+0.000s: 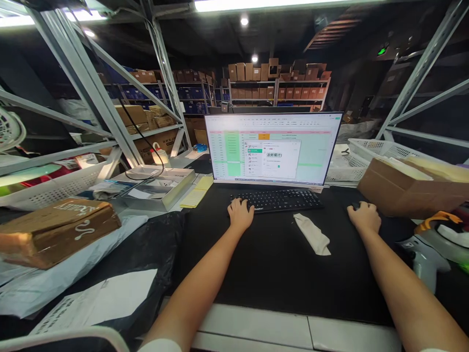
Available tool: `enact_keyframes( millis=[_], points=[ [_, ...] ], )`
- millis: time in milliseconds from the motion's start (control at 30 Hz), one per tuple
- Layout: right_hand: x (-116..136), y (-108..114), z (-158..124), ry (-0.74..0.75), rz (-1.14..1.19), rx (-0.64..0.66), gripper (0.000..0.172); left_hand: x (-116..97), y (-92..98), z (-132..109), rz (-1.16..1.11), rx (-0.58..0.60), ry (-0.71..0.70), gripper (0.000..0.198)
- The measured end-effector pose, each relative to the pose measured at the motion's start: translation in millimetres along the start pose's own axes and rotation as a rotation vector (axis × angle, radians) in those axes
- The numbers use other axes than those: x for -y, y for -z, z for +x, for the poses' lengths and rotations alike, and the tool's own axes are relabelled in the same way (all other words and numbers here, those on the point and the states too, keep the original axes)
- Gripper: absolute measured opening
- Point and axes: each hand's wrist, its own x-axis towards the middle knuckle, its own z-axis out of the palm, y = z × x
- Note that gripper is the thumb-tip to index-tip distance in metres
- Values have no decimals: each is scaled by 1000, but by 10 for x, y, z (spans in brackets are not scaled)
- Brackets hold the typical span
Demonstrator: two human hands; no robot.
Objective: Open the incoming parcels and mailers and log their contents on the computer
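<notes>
My left hand [241, 214] rests on the left end of a black keyboard [280, 199], its fingers spread over the keys and holding nothing. My right hand [364, 216] is cupped over a dark mouse [355, 206], which it mostly hides, on the black desk mat [278, 264]. A folded beige cloth [312, 233] lies on the mat between my two hands. Behind the keyboard stands a wide monitor [273, 147] showing a spreadsheet with a dialog box.
A brown taped parcel [54, 230] lies on grey mailer bags at the left, beside a grey tray [159, 187] and yellow notes [198, 193]. A cardboard box [406, 190], white baskets [370, 151] and a barcode scanner [427, 254] sit at the right. Metal racking frames both sides.
</notes>
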Motion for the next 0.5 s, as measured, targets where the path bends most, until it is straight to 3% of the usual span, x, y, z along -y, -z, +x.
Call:
enact_keyframes(
  millis=[500],
  points=[
    [-2, -6, 28, 20, -22, 27, 52, -21, 23, -4, 16, 15, 6, 48]
  ],
)
